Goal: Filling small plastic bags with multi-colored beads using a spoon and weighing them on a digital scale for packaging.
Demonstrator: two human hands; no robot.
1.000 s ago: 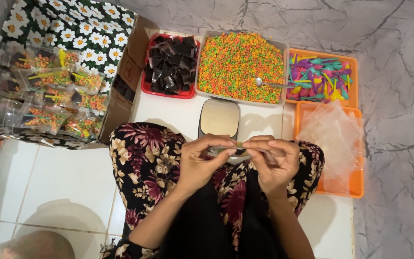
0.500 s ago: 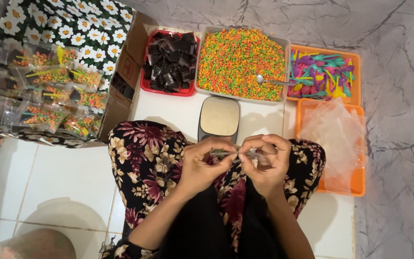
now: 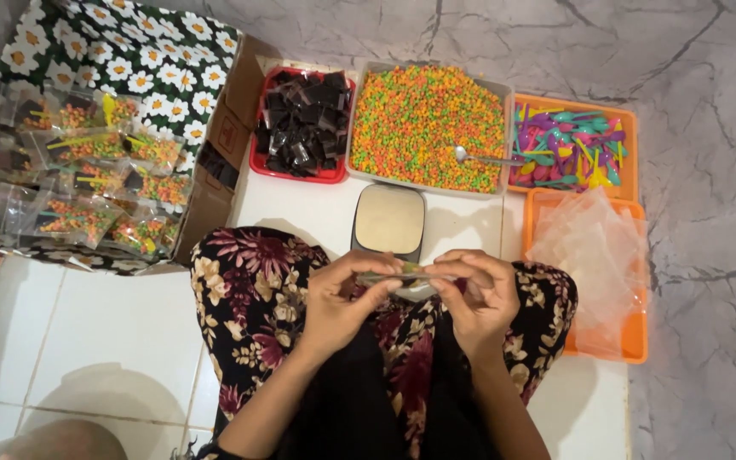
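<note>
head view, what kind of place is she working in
Probably a home floor set up for packing snacks: white floor tiles, a tray of coloured pellets, a small scale, and filled packets in a box. Both hands, left hand and right hand, pinch a small packet.

Both arms come up from the bottom, bent at the elbows, and meet in the middle over the lap. The left hand (image 3: 347,298) has its fingers curled in and its thumb pressed to the fingertips in a pinch. The right hand (image 3: 474,298) is just beside it, fingers bent the same way, pinching too, fingertips almost touching.
</note>
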